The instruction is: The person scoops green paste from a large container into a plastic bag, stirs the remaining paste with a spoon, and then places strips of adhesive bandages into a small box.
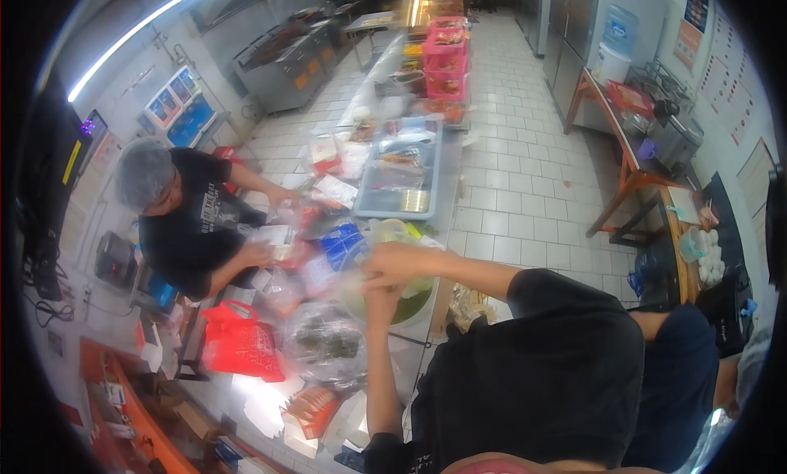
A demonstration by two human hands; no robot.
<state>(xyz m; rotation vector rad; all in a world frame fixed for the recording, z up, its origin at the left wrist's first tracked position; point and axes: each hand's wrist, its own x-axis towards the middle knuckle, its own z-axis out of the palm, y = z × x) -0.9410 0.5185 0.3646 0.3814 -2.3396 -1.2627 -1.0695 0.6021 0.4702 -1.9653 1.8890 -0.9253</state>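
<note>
My right hand (402,265) crosses over my left hand (383,292), fingers bunched close; blur and overlap keep me from telling whether either pinches anything. Straight below them sits one round, pale container (429,310), its rim curving out toward four o'clock, with green contents (414,303) of smooth, even colour; my hands hide its far side.

The edge of the table (452,179) runs just to the right of the container, and past it tiled floor (516,179) stretches off at two o'clock. Leftward is tight: one bright blue packet (343,246) near ten, one large clear bag (325,343) holding something dark green at half past seven, one red bag (240,343) beyond it at eight.

At twelve lies one blue-grey tray (366,189) with packets inside; farther, just past twelve, stand at least two stacked pink baskets (445,60). One co-worker (193,228) is at half past nine, both hands among packages.
</note>
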